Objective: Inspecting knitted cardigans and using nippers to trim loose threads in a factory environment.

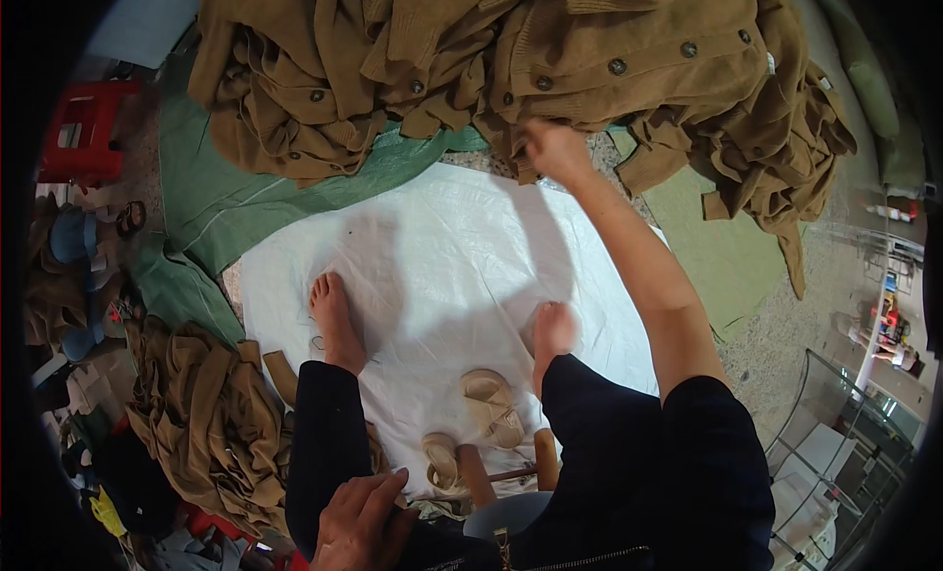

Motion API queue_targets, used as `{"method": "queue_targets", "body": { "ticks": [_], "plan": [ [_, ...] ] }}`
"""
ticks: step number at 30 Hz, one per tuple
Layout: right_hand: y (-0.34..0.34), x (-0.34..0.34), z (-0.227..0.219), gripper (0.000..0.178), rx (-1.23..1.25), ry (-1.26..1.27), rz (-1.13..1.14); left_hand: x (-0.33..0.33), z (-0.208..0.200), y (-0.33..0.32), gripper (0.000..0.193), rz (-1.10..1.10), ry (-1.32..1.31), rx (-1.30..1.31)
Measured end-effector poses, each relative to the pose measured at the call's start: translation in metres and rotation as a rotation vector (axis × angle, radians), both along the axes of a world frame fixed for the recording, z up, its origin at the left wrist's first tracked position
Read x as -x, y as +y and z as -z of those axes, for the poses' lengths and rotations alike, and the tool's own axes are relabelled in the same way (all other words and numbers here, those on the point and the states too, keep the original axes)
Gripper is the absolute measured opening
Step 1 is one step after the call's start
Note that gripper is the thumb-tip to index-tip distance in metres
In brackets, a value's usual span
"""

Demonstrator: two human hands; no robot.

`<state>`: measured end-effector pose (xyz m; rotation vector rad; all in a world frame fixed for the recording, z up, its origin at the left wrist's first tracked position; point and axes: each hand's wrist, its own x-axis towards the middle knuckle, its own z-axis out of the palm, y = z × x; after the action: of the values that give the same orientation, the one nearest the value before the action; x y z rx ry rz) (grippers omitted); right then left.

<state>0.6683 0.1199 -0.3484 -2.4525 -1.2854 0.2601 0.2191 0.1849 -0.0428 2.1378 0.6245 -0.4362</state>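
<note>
At the far side, my right hand (557,151) reaches out with its fingers closed on the lower edge of a brown knitted cardigan (629,90). Dark round buttons run along the cardigan's ribbed front band. It lies on a large heap of similar brown cardigans (295,100). Low in the view, my left hand (363,520) rests by my lap, its fingers loosely bent and nothing seen in them. My bare feet are on a white plastic sheet (452,237) between the heap and me.
Beige shoes (491,407) lie by the wooden stool legs (477,476) beneath me. Another pile of brown knitwear (201,419) is at the left. A green tarp (226,213) lies under the heap. A red plastic stool (86,129) stands far left, a wire rack (830,463) at right.
</note>
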Motion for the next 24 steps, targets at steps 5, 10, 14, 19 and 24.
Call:
{"method": "queue_targets", "body": {
  "ticks": [5,10,14,19,24],
  "plan": [
    [-0.001,0.12,-0.018,0.027,0.318,0.348,-0.48,-0.017,-0.024,0.001,0.043,0.02,-0.005,-0.062],
    [-0.077,0.169,-0.012,0.021,0.424,0.378,-0.487,0.001,-0.008,-0.004,0.038,0.006,-0.15,-0.02],
    [-0.147,0.179,-0.03,0.028,0.178,0.224,-0.166,0.016,0.008,-0.022,0.037,-0.029,-0.301,-0.1],
    [-0.202,0.214,-0.036,0.027,0.252,0.516,0.004,0.033,0.019,-0.041,0.021,-0.358,-0.675,-0.175],
    [-0.255,0.207,-0.063,0.024,0.241,0.459,-0.033,0.086,0.043,-0.049,0.017,-0.753,-0.926,-0.324]
  ]
}}
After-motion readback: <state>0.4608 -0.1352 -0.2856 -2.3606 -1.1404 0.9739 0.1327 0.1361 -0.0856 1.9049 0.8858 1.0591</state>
